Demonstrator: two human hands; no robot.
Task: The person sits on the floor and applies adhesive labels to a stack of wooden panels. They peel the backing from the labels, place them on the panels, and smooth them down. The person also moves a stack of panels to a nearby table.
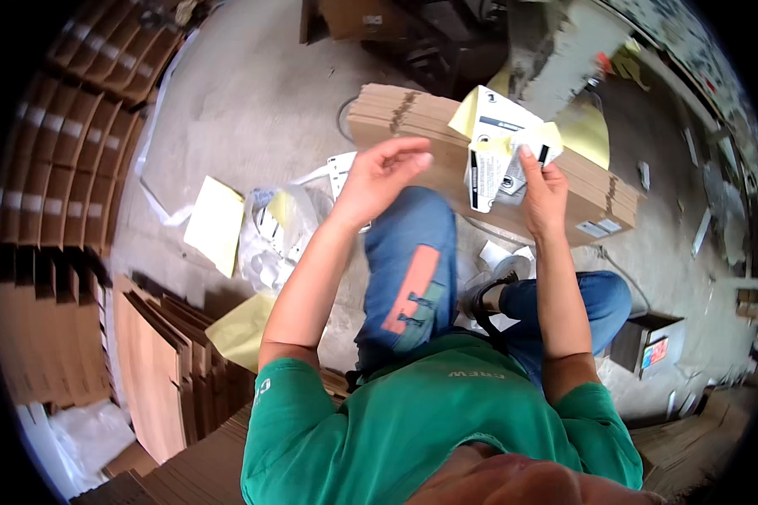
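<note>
Fingers of your right hand: pinching several labels. Left hand: free, half-curled. One carton stack borders one o'clock; floor spreads at eleven.

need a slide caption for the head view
Right hand holds printed sheets over bundled flat cardboard, left hand open nearby.

1. Stacked brown cardboard, patched with white, well to the left of the right grip.
2. A long white strip on the concrete floor, left of the grip, between it and that stack.
3. A clear plastic bag, crumpled, left of the grip and nearer the body.
4. Brown panels leaning together, farther left and back from the grip.
5. Whitish plastic sheeting, beyond those panels, farthest back to the left.
6. A small box with a colourful patch, right of the grip and nearer the body.
</note>
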